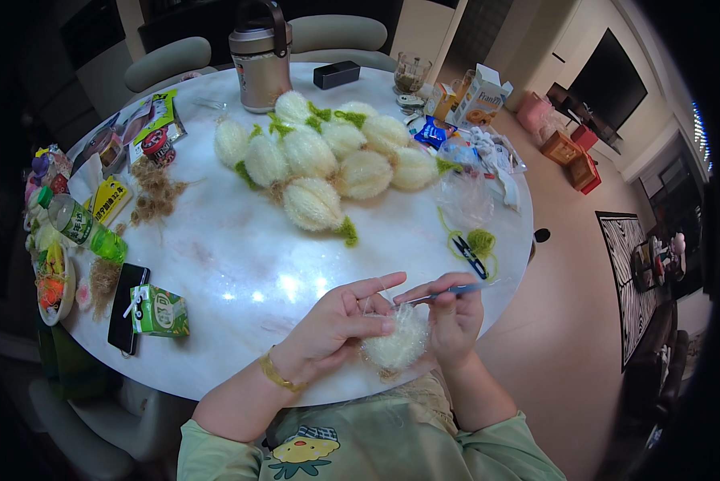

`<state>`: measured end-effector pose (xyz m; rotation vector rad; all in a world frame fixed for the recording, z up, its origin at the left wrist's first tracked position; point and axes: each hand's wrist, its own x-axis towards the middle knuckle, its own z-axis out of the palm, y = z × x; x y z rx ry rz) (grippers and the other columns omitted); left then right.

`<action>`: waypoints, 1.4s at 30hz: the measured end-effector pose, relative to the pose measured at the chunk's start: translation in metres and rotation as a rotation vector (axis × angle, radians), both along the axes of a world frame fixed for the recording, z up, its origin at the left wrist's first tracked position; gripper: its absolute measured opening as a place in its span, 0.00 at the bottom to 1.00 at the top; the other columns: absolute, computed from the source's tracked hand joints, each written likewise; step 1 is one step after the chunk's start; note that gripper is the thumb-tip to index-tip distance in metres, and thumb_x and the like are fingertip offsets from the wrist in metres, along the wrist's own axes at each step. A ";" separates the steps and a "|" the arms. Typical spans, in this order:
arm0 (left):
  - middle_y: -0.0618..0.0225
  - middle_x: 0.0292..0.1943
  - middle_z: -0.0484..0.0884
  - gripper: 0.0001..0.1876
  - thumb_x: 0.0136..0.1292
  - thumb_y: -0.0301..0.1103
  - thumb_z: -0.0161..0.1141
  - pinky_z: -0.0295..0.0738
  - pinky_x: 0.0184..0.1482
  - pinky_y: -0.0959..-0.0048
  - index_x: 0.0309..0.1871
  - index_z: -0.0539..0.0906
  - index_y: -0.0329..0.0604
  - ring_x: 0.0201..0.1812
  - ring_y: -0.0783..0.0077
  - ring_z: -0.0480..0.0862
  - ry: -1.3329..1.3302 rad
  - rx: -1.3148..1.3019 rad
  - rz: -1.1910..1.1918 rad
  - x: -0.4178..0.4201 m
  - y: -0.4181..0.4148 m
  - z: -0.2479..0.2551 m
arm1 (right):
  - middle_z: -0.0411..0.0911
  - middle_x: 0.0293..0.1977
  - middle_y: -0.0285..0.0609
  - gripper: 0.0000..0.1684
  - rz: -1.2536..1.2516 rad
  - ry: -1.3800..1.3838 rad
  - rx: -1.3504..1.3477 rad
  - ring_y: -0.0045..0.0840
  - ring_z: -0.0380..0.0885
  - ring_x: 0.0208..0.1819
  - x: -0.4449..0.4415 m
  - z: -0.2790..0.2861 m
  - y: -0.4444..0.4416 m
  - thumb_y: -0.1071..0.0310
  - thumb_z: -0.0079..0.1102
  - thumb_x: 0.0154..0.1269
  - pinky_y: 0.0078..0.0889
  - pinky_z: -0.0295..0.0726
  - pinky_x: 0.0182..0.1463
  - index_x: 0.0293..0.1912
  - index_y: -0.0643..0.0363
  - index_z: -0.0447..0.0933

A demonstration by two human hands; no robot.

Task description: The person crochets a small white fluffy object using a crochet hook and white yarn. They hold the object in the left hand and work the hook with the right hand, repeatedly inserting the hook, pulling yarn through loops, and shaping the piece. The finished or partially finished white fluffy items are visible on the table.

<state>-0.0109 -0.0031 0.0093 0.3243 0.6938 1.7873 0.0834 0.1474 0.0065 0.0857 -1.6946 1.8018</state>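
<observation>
A fuzzy cream-white crocheted piece (pixel 398 344) is pinched between the thumb and fingers of my left hand (pixel 345 315), near the table's front edge. Thin yarn runs up over the raised left index finger. In my right hand (pixel 456 321) is a crochet hook with a blue handle (pixel 459 290), its tip at the top of the piece. Brown fibres show below the piece. Beyond my hands lies a pile of several cream fuzzy stuffed shapes (pixel 312 204) with green tips. Thread snips (pixel 469 257) lie beside a small ball of green yarn (pixel 481 240) to the right.
On the round marble-look table (pixel 228 252), brown fibre tufts (pixel 154 192), a green-capped bottle (pixel 83 225), a phone (pixel 128 309) and a green drink carton (pixel 160 311) are at left. A large flask (pixel 261 72) stands behind. Boxes (pixel 482 99) and plastic bags (pixel 465 195) crowd the right.
</observation>
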 end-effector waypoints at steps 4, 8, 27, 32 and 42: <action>0.73 0.34 0.80 0.36 0.54 0.19 0.62 0.74 0.41 0.86 0.68 0.64 0.33 0.35 0.85 0.79 0.022 0.003 -0.031 -0.006 -0.003 -0.002 | 0.77 0.29 0.46 0.12 0.143 -0.148 -0.388 0.32 0.82 0.34 -0.002 -0.001 0.005 0.59 0.42 0.75 0.29 0.80 0.40 0.45 0.59 0.61; 0.73 0.34 0.80 0.35 0.54 0.19 0.62 0.73 0.40 0.87 0.67 0.65 0.33 0.35 0.86 0.78 0.129 -0.034 0.054 -0.004 -0.001 -0.002 | 0.78 0.30 0.44 0.10 0.194 -0.208 -0.587 0.29 0.81 0.31 -0.005 0.000 0.002 0.63 0.50 0.71 0.26 0.78 0.38 0.43 0.60 0.68; 0.68 0.39 0.82 0.36 0.54 0.15 0.60 0.76 0.48 0.82 0.69 0.62 0.35 0.41 0.82 0.80 0.194 -0.014 0.098 0.000 0.003 -0.010 | 0.81 0.32 0.45 0.05 -0.046 -0.210 0.295 0.25 0.78 0.32 -0.001 0.006 0.004 0.70 0.60 0.64 0.20 0.76 0.35 0.38 0.61 0.77; 0.65 0.48 0.81 0.35 0.56 0.14 0.58 0.76 0.53 0.79 0.69 0.62 0.36 0.46 0.79 0.81 0.099 -0.052 0.087 0.001 0.007 -0.007 | 0.82 0.37 0.40 0.14 -0.193 0.089 0.764 0.25 0.79 0.37 -0.002 0.006 0.000 0.79 0.64 0.52 0.23 0.77 0.39 0.42 0.64 0.80; 0.62 0.55 0.78 0.34 0.57 0.14 0.57 0.74 0.53 0.81 0.69 0.63 0.38 0.50 0.81 0.78 0.128 -0.074 0.078 -0.003 0.007 -0.009 | 0.80 0.39 0.42 0.10 0.094 -0.255 -0.288 0.19 0.77 0.43 0.000 -0.010 0.000 0.71 0.55 0.69 0.21 0.75 0.48 0.47 0.66 0.74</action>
